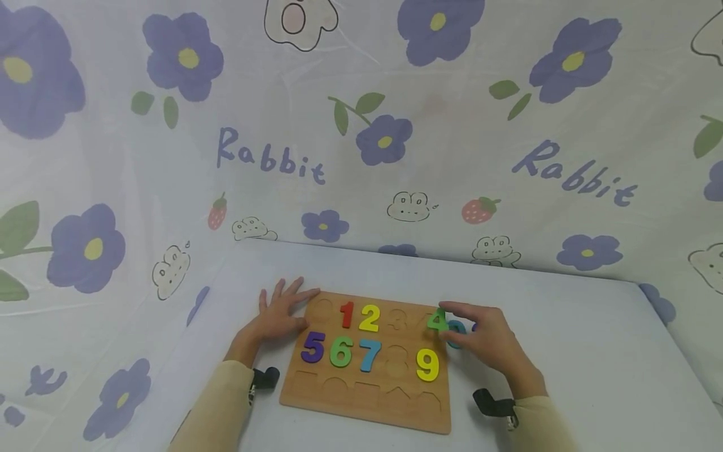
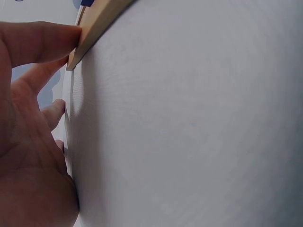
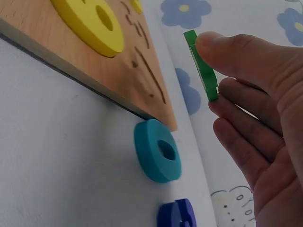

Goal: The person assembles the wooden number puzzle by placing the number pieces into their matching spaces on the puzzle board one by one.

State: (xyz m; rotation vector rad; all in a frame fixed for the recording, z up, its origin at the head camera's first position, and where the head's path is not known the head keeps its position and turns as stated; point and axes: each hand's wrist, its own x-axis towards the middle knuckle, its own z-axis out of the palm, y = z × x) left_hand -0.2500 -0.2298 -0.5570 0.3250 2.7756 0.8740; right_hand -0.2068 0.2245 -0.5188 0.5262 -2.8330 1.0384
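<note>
R hand [image 1: 490, 336] pinches the green 4 [image 1: 437, 320] near the far R corner of the wooden bd [image 1: 367, 402], L hand [image 1: 279, 318], fingers spread, touching the bd's L side!

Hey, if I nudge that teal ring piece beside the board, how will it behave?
The teal ring piece should slide rather than roll, since it lies flat on the table. Its thick, evenly formed wall suggests it's stiff. It's probably light, being much smaller than the board.

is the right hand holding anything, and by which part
The right hand pinches the green 4 by its edges, a finger at its top and the thumb near its foot.
</note>
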